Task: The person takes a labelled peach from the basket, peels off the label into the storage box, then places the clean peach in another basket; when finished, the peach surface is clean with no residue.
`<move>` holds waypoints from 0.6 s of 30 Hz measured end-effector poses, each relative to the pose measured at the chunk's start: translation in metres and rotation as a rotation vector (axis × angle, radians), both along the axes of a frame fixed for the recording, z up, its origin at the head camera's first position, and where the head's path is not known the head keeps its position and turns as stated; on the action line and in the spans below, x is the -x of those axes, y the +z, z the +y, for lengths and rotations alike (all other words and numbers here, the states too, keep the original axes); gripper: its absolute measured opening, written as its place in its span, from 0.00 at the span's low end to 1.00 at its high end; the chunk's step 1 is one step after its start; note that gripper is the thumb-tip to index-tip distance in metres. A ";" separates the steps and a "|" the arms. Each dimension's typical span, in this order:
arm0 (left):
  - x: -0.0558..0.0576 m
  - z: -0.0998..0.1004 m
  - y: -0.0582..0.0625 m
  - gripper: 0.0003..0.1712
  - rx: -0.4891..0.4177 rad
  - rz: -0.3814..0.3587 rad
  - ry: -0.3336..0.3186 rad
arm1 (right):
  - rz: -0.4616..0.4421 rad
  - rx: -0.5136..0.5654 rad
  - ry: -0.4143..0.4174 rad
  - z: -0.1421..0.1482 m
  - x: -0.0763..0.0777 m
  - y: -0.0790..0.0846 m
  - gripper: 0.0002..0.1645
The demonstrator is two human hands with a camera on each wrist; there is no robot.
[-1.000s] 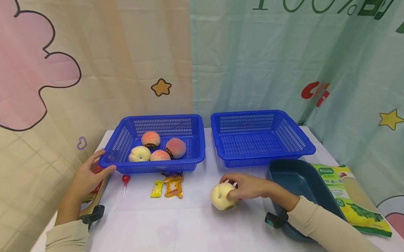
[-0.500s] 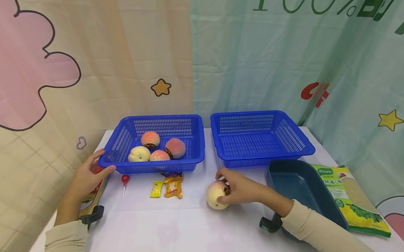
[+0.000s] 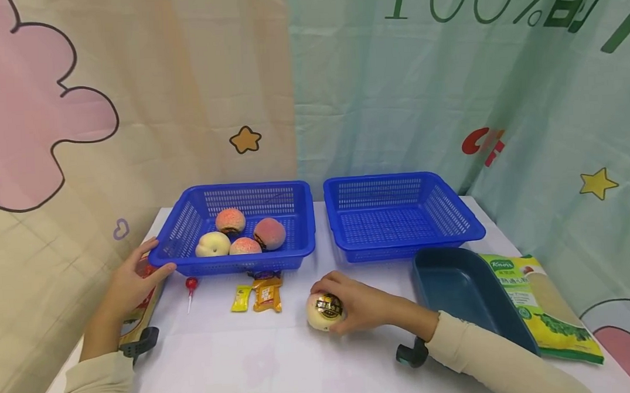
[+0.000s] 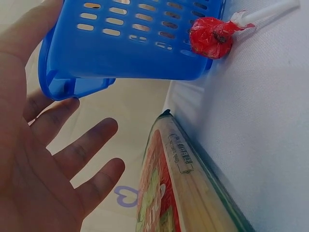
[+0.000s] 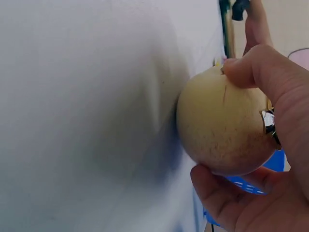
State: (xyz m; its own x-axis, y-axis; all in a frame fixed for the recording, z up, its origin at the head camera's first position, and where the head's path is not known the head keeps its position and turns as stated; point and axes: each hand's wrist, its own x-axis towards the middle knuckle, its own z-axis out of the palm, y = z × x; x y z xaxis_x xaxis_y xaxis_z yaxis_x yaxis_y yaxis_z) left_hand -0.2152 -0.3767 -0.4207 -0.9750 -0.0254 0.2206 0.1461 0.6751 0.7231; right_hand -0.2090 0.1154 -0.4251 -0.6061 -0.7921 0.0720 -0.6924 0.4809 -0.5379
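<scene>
My right hand (image 3: 347, 302) grips a pale yellow peach (image 3: 324, 312) on the white table, its dark round sticker facing up. In the right wrist view the fingers (image 5: 227, 186) and thumb curl round the peach (image 5: 223, 126), which rests against the tabletop. My left hand (image 3: 148, 265) lies with straight fingers at the near-left corner of the left blue basket (image 3: 296, 257). That basket holds several peaches (image 3: 268, 232). The left wrist view shows the palm (image 4: 43, 164) spread beside the basket (image 4: 130, 48), thumb along its wall.
An empty blue basket (image 3: 467, 232) stands at the back right. A dark blue tray (image 3: 430, 285) and a yellow-green packet (image 3: 541, 307) lie to the right. A red lollipop (image 3: 191, 283), yellow sachets (image 3: 266, 293) and a flat noodle package (image 3: 143, 309) lie near the front left.
My right hand has moved the peach leftward along the table and turned it so the sticker faces up. The left hand has stayed at the basket corner.
</scene>
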 end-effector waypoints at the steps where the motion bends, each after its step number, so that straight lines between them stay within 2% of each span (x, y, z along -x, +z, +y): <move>1: -0.001 -0.001 0.000 0.48 0.005 0.002 0.003 | 0.015 -0.010 -0.003 -0.001 0.001 0.001 0.44; 7: 0.000 -0.002 -0.001 0.47 -0.010 0.022 -0.006 | 0.056 -0.053 -0.057 0.009 0.004 0.009 0.46; 11: 0.000 -0.002 -0.001 0.47 -0.018 0.025 0.001 | 0.060 -0.064 -0.054 0.014 0.007 0.013 0.46; 13: 0.000 -0.001 -0.002 0.47 -0.014 0.051 0.009 | 0.061 -0.073 -0.043 0.015 0.007 0.013 0.45; 16: 0.000 0.006 -0.001 0.48 0.023 0.165 0.029 | 0.060 -0.079 -0.026 0.015 0.007 0.015 0.43; 18: 0.000 0.018 0.003 0.47 0.046 0.324 0.030 | 0.072 -0.093 -0.024 0.014 0.006 0.016 0.43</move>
